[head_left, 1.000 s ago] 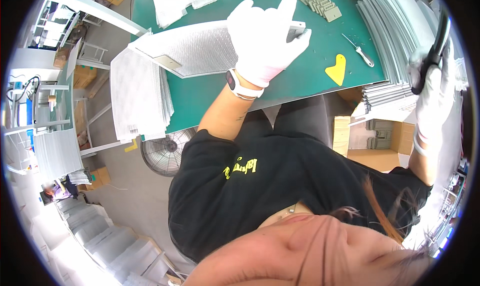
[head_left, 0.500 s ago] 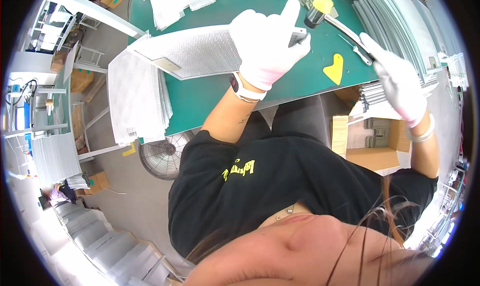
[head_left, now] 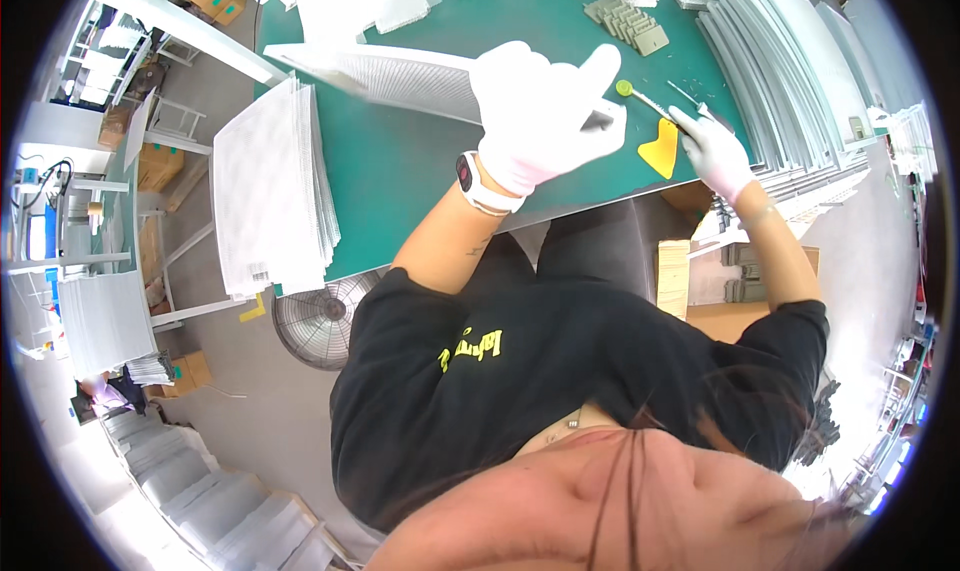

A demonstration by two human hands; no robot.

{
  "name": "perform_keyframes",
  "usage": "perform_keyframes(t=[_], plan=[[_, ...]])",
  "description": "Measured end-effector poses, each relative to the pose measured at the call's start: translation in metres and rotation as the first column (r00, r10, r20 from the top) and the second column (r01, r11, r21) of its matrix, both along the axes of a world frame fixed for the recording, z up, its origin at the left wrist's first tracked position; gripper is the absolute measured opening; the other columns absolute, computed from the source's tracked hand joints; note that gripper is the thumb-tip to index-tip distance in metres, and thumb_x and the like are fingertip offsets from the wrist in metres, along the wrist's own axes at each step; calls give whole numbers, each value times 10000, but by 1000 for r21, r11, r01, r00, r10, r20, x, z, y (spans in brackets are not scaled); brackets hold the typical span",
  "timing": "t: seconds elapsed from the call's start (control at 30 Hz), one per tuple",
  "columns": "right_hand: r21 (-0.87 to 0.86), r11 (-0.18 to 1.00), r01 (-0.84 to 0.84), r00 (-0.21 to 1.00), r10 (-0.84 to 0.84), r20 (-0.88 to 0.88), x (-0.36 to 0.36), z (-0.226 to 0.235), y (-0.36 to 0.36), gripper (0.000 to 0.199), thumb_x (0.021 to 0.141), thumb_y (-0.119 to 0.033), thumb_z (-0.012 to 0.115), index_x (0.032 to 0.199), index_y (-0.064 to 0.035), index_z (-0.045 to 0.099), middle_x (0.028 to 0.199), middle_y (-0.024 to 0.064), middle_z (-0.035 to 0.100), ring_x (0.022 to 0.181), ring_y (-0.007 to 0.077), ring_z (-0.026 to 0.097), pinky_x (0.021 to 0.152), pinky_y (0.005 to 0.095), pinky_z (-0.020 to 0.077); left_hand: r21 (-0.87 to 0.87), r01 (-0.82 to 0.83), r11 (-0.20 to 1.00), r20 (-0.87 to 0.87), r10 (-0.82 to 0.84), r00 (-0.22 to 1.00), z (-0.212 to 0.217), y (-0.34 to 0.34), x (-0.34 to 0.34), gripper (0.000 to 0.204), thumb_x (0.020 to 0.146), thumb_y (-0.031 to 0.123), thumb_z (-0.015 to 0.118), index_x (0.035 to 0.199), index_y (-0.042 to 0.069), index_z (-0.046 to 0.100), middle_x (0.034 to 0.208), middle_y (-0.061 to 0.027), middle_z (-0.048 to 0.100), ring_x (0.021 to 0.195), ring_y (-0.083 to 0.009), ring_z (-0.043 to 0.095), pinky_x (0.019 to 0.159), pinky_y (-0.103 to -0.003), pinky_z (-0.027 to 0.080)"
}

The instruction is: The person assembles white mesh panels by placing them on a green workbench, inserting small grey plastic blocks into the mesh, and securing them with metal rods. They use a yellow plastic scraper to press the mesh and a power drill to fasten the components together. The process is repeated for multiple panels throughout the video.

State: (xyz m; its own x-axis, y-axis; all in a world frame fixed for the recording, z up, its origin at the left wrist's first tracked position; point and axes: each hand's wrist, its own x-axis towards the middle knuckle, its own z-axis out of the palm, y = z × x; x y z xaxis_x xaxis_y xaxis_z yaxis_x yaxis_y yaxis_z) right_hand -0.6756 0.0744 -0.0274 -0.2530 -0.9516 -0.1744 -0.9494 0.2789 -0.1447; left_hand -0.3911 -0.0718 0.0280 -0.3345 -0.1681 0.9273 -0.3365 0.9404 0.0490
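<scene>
My gloved left hand (head_left: 545, 116) is closed round the right end of a thin mesh panel (head_left: 420, 79), tilted up on its edge above the table. My gloved right hand (head_left: 712, 153) grips the handle of a mallet (head_left: 626, 88), whose yellow-green face shows. Just beyond those fingers a screwdriver (head_left: 684, 93) lies partly hidden. Beside the right hand is a flat yellow plate with a notched, heart-like outline (head_left: 660, 151).
The green table (head_left: 400, 191) carries a stack of mesh sheets (head_left: 265, 186) at its left edge. Tall panels (head_left: 770, 81) line the right side. Several grey-green plastic pieces (head_left: 627, 26) lie at the back. Below are a floor fan (head_left: 325, 316) and a cardboard box (head_left: 735, 316).
My right hand has come down and inward with the mallet, its head now lower and nearer. The panel in my left hand has tilted to a steeper view. The back plastic pieces are uncovered.
</scene>
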Motion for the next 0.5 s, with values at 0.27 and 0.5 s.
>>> perform_keyframes(t=[0.27, 0.5], plan=[[-926, 377, 8, 867, 459, 195, 59, 178, -122, 384, 948, -136, 677, 1324, -74, 624, 1285, 155, 614, 1182, 315, 579, 1011, 410, 469, -76, 30, 997, -76, -35, 996, 0, -28, -6, 278, 640, 323, 820, 774, 164, 635, 594, 10, 420, 591, -230, 446, 600, -406, 350], [-879, 396, 265, 198, 870, 452, 121, 248, -168, 293, 960, -161, 672, 1233, -75, 613, 1143, 125, 600, 1015, 251, 547, 867, 351, 441, -39, 27, 999, -135, -32, 990, 3, -36, -25, 327, 625, 288, 824, 614, 182, 514, 600, 0, 447, 596, -252, 468, 629, -410, 371]])
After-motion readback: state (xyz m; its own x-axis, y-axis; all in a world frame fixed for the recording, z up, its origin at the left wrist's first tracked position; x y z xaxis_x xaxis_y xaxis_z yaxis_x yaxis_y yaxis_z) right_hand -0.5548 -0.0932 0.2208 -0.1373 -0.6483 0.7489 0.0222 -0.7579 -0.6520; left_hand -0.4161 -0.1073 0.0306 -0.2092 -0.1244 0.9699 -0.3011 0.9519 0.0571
